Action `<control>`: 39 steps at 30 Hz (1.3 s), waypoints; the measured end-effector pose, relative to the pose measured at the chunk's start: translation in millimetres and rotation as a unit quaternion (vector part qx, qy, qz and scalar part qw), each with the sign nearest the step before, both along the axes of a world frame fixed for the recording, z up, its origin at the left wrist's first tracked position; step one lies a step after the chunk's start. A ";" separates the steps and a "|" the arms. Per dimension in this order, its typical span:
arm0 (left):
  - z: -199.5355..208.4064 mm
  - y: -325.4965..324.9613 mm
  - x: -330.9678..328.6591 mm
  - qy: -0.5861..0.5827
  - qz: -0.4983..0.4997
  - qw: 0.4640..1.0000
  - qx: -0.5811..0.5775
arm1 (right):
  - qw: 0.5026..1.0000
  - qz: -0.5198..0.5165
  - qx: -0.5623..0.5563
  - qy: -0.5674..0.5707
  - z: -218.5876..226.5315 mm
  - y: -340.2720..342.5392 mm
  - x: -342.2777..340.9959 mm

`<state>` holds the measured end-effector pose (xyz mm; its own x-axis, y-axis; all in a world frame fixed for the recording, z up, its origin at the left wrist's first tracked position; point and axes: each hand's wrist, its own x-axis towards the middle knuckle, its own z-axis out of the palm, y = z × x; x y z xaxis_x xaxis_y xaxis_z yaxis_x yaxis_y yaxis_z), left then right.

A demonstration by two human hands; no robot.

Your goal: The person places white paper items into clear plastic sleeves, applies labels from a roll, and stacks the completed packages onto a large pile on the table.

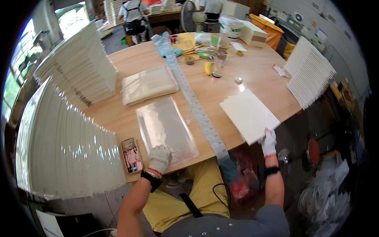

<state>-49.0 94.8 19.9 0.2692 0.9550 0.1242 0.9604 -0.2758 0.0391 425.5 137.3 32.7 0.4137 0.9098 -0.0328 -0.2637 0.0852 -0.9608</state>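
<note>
Head view, near to far. Left hand (159, 157), gloved: fingers bunched on the near end of a clear sleeve (164, 122), at the worktop (221, 89)'s near edge; whether it pinches the film, cannot tell. Phone (131, 155): just left of that hand. Right hand (269, 143), gloved: pinching the near edge of a white panel (250, 114), at the worktop's near right edge. Label strip (198, 111): between sleeve and panel, overhanging the near edge. Sleeve pack (150, 85): beyond the sleeve. White bucket (231, 27): far edge.
</note>
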 end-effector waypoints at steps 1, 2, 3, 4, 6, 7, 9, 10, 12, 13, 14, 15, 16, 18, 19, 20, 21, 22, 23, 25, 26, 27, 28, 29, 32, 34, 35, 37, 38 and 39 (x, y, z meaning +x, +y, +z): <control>0.8 2.7 -4.8 -0.026 0.015 0.999 -0.012 | 0.998 0.042 0.003 -0.038 6.2 -20.9 -5.7; -2.5 5.5 -10.0 -0.051 0.027 0.998 -0.024 | 0.996 0.056 0.010 -0.075 24.9 -45.7 -30.4; -5.0 8.1 -13.9 -0.077 0.038 0.996 -0.037 | 0.987 0.116 0.039 -0.102 32.5 -67.6 -45.9; -4.6 11.1 -13.1 -0.097 0.050 0.993 -0.055 | 0.978 0.135 0.023 -0.158 22.7 -88.6 -47.2; -5.8 9.6 -17.2 -0.084 0.044 0.995 -0.040 | 0.965 0.238 -0.019 -0.105 19.3 -119.4 -75.6; -9.0 8.8 -19.9 -0.078 0.039 0.996 -0.032 | 0.953 0.290 -0.082 0.005 30.5 -133.8 -99.4; -14.1 5.5 -26.8 -0.083 0.004 0.997 0.000 | 0.922 0.339 -0.157 0.103 33.5 -150.6 -128.4; -14.5 -1.4 -32.5 -0.089 -0.033 0.995 0.041 | 0.934 0.300 -0.160 0.112 27.8 -157.6 -142.6; -1.1 -11.9 -33.2 -0.094 -0.051 0.984 0.145 | 0.951 0.240 -0.160 0.111 12.9 -166.2 -157.6; 12.5 -19.7 -30.2 -0.092 -0.031 0.974 0.207 | 0.951 0.212 -0.183 0.131 9.3 -167.0 -162.1; 24.1 -23.6 -28.6 -0.088 -0.009 0.958 0.272 | 0.950 0.185 -0.202 0.150 6.3 -167.0 -167.5; 26.1 -23.8 -27.3 -0.120 0.059 0.966 0.222 | 0.948 0.155 -0.219 0.171 3.5 -168.1 -172.4; 27.3 -25.6 -25.9 -0.152 0.125 0.965 0.171 | 0.936 0.144 -0.237 0.219 4.0 -165.0 -177.0; 29.4 -23.6 -29.3 -0.308 0.210 0.928 0.018 | 0.901 0.130 -0.272 0.311 -7.9 -165.3 -178.4; 29.8 -19.6 -33.8 -0.422 0.222 0.876 -0.076 | 0.913 0.137 -0.253 0.291 -12.4 -164.7 -179.0; 29.8 -19.3 -40.7 -0.525 0.231 0.801 -0.169 | 0.921 0.146 -0.238 0.272 -7.2 -166.9 -188.6; 31.5 -20.4 -47.7 -0.617 0.231 0.707 -0.255 | 0.929 0.155 -0.222 0.253 -2.4 -168.1 -195.2; 33.6 -20.6 -47.9 -0.603 0.239 0.718 -0.254 | 0.933 0.146 -0.224 0.239 0.1 -168.0 -198.2; 38.3 -19.7 -40.6 -0.573 0.243 0.743 -0.247 | 0.940 0.134 -0.214 0.231 2.8 -167.8 -198.8; 50.8 -26.8 -30.3 -0.513 0.254 0.786 -0.234 | 0.951 0.112 -0.196 0.213 11.9 -170.8 -201.6; 43.9 -28.4 -31.1 -0.423 0.259 0.837 -0.232 | 0.953 0.105 -0.196 0.207 14.6 -175.1 -204.2; 38.1 -32.1 -29.5 -0.381 0.258 0.869 -0.182 | 0.953 0.104 -0.184 0.217 16.8 -176.7 -207.3; 33.8 -34.6 -25.1 -0.338 0.254 0.897 -0.132 | 0.953 0.102 -0.172 0.227 19.5 -176.8 -210.4; 27.8 -40.6 -18.0 -0.293 0.251 0.919 -0.086 | 0.952 0.099 -0.166 0.236 20.6 -179.4 -210.7; 9.3 -51.1 10.6 -0.434 0.200 0.876 -0.064 | 0.947 0.092 -0.192 0.240 11.3 -178.4 -207.0; 3.4 -58.1 42.4 -0.596 0.170 0.784 0.031 | 0.929 0.132 -0.207 0.276 11.3 -176.8 -205.7; -2.1 -63.9 55.5 -0.669 0.150 0.724 0.075 | 0.920 0.146 -0.214 0.294 10.8 -178.2 -202.7; -14.7 -74.0 62.3 -0.654 0.098 0.750 0.002 | 0.912 0.187 -0.201 0.305 2.3 -178.3 -201.5; -23.3 -77.3 67.5 -0.647 0.071 0.758 -0.036 | 0.908 0.205 -0.196 0.307 0.4 -179.9 -199.8; -34.3 -80.7 72.8 -0.638 0.044 0.765 -0.074 | 0.915 0.198 -0.205 0.287 4.5 -181.2 -201.8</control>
